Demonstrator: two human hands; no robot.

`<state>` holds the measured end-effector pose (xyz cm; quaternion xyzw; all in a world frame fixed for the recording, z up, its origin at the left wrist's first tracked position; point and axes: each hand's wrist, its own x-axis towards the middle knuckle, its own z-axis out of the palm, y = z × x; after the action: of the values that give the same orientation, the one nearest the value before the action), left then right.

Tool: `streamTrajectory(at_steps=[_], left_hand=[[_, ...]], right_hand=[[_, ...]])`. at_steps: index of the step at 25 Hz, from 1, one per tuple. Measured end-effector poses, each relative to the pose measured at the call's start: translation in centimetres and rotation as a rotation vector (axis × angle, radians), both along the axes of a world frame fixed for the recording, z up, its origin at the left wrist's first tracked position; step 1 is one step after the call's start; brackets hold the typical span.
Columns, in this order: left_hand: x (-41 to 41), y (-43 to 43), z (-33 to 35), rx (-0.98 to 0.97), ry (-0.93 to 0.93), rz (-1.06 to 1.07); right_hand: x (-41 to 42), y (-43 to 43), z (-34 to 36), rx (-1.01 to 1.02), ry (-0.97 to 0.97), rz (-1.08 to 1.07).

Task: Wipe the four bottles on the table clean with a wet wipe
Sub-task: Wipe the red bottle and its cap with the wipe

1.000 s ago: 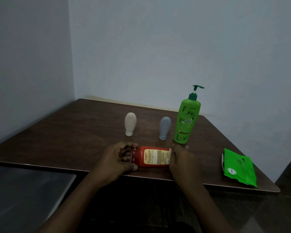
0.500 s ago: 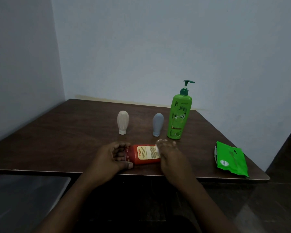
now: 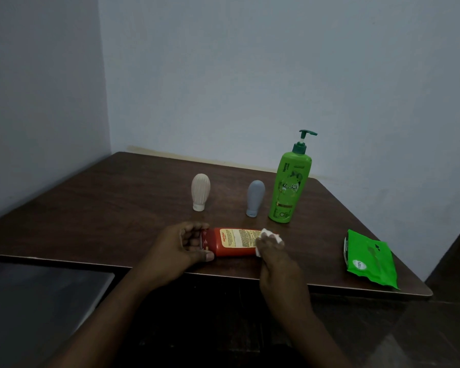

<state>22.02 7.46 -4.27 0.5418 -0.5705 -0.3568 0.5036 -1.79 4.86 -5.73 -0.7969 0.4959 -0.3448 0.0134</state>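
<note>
Red plastic with a yellow label: the red bottle (image 3: 234, 242) lies on its side near the front edge of the dark wooden worktop (image 3: 104, 208), cap end to the left. The left hand (image 3: 182, 247) grips that cap end, fingers curled over the top and thumb pressed along the near side. The right hand (image 3: 272, 251) is at the bottle's other end, fingers bunched round a white wet wipe (image 3: 267, 235) and pressing it against the bottle. Behind, three bottles stand upright in a row, apart from one another: a cream ribbed bottle (image 3: 200, 191) resting on its cap, a grey bottle (image 3: 255, 197) also resting on its cap, and just right of it a tall green pump bottle (image 3: 290, 187). A green wipes pack (image 3: 369, 258) lies flat near the worktop's right front corner, well apart from the hands
</note>
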Motion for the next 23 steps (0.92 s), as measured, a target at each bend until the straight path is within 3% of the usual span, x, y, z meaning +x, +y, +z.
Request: streamTrajectory(at_steps=[6, 9, 15, 20, 23], left_hand=[[-0.2, -0.2, -0.4, -0.041, 0.020, 0.009], [-0.4, 0.0, 0.1, -0.016, 0.052, -0.013], [-0.3, 0.2, 0.3, 0.027, 0.113, -0.018], [-0.8, 0.5, 0.4, -0.009, 0.156, -0.023], [-1.2, 0.5, 0.4, -0.071, 0.190, -0.046]], right_hand=[[5.7, 2.3, 1.6, -0.099, 0.217, 0.365], [4.9, 1.5, 2.6, -0.080, 0.188, 0.309], [1.6, -2.2, 3.6, -0.008, 0.076, -0.034], [5.4, -0.9, 4.6, -0.017, 0.088, 0.132], [7.7, -0.3, 4.8, -0.057, 0.200, 0.289]])
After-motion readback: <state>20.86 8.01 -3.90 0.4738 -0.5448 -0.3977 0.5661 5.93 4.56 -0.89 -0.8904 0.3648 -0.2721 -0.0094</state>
